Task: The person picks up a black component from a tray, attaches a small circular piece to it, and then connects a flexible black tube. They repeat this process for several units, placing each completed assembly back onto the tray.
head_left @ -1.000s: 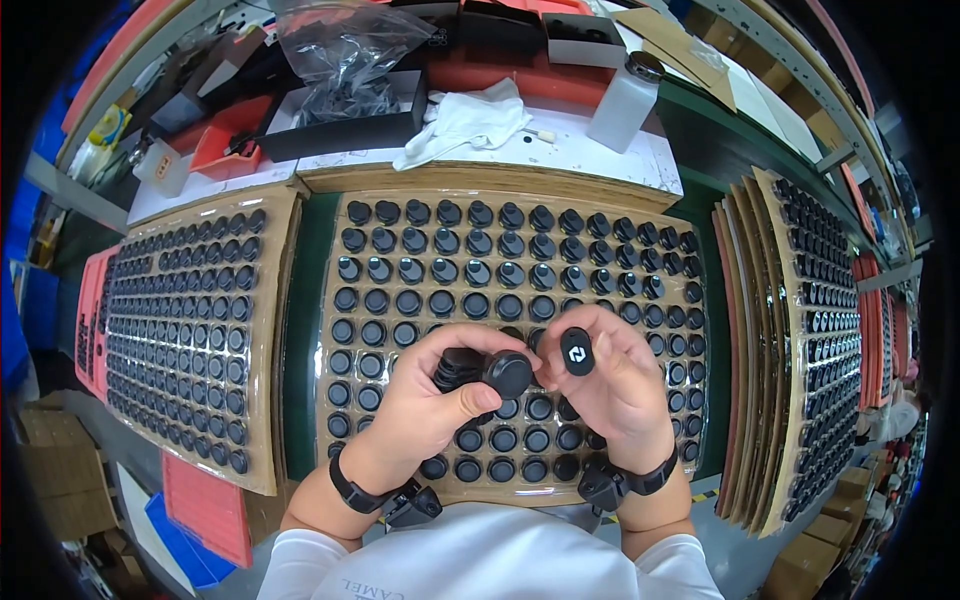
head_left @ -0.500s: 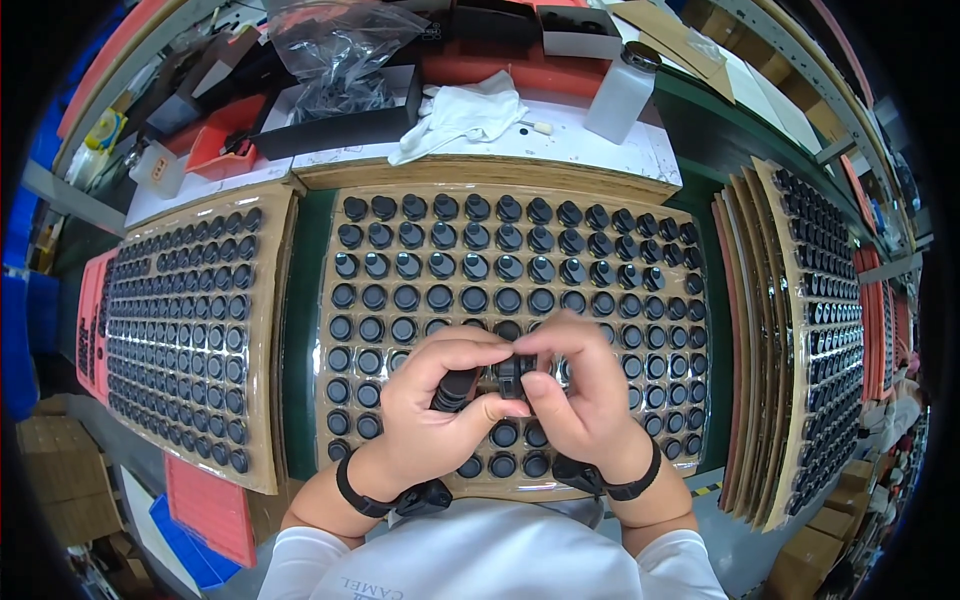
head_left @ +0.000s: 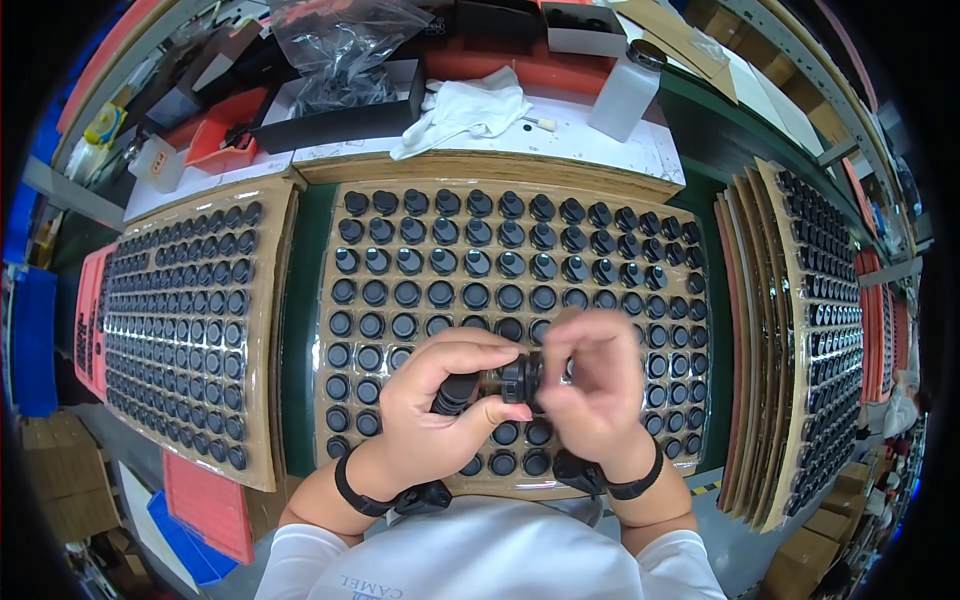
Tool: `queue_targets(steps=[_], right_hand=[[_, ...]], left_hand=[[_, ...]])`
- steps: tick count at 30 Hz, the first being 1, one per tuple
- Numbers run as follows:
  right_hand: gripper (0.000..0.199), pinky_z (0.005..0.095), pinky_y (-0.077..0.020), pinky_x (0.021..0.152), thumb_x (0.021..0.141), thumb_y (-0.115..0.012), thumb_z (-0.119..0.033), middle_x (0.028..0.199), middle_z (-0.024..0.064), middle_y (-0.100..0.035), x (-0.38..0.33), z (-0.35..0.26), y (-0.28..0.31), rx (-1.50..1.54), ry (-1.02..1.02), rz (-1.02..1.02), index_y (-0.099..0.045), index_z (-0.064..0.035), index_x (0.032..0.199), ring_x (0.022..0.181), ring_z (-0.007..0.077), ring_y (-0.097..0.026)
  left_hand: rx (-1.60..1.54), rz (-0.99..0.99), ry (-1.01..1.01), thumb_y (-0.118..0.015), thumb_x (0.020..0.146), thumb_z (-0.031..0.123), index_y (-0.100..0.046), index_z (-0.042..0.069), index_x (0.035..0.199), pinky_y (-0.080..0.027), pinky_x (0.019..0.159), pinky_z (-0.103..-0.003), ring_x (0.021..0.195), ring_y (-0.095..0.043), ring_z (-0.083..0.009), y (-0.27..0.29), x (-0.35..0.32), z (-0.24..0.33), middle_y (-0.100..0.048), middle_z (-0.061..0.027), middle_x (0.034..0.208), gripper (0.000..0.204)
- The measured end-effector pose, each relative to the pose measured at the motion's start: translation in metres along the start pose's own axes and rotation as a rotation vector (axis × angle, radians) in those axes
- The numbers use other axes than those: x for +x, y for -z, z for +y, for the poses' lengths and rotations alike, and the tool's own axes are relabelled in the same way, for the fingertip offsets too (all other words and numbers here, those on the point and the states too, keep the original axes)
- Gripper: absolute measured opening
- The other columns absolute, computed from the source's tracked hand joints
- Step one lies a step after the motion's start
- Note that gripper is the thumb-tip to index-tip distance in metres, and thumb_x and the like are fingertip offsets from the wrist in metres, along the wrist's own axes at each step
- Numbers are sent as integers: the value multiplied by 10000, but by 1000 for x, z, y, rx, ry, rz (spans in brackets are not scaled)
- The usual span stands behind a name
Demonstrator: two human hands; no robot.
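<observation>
My left hand (head_left: 430, 400) is closed round a black cylindrical part (head_left: 515, 382), pinching it between thumb and fingers above the middle tray. The ribbed dark end (head_left: 456, 390) showing within the same grip may belong to that part; I cannot tell. Just to the right of it is my right hand (head_left: 595, 390), fingers bent and smeared by motion. Whether that hand holds anything small is hidden by the blur. Beneath both hands lies a brown tray (head_left: 325, 400) under clear plastic, set with rows of similar black round parts (head_left: 475, 265).
A second filled tray (head_left: 262, 400) stands at the left; several stacked upright trays (head_left: 765, 350) are at the right. On the white shelf behind lie white gloves (head_left: 470, 108), a translucent bottle (head_left: 625, 95), a black box (head_left: 345, 115) with a plastic bag and a red bin (head_left: 225, 140).
My right hand has shifted to the right, its fingers drawing back from the black cylindrical part, which shows more of its right end. The left hand has stayed nearly in place.
</observation>
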State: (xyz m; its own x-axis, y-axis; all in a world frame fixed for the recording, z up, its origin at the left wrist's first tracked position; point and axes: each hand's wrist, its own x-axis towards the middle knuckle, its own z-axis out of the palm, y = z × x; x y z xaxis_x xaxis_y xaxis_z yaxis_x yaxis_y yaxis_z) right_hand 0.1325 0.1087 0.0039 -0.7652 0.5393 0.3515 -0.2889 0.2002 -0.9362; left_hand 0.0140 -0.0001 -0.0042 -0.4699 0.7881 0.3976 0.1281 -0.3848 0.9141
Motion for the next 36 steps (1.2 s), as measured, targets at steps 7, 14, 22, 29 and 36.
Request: queue_targets(steps=[7,14,22,29,36], right_hand=[[184,239,-377,659,905,-490,-146,862,81,-500,0,-2,1,187,-79,50,-447,-16,1028,725,114,-450],[262,236,-393,701,899,-532,-143,897,45,-493,-3,1,-1,385,-93,103,-448,-1,1103,740,94,-450],[326,235,-379,699,872,-596,-196,843,29,-484,0,2,6,381,-86,33,-448,-10,1095,738,101,-443],[293,255,-397,695,781,-690,-125,831,56,-514,5,2,10,-115,-1,-78,-530,-35,1009,752,142,-473],[280,287,-397,756,732,-692,-85,901,97,-537,13,-7,20,-323,169,-143,-552,-10,962,803,180,-504]], left_hand=[[-10,-4,-6,-766,695,34,-584,-10,1010,-482,705,-256,873,-603,-184,1,1,-2,-620,-154,989,366],[-25,0,0,-768,695,35,-582,-6,1012,-479,685,-242,855,-593,-164,-1,0,-1,-615,-150,997,370],[-41,-14,-3,-760,707,32,-572,-1,1029,-476,679,-228,865,-586,-147,1,2,-3,-602,-144,1006,374],[4,26,23,-758,719,51,-570,6,1068,-450,650,-203,814,-569,-110,0,1,-2,-606,-108,995,399],[33,-6,90,-753,745,127,-561,2,1099,-423,636,-190,723,-523,-71,2,1,-1,-607,-67,964,421]])
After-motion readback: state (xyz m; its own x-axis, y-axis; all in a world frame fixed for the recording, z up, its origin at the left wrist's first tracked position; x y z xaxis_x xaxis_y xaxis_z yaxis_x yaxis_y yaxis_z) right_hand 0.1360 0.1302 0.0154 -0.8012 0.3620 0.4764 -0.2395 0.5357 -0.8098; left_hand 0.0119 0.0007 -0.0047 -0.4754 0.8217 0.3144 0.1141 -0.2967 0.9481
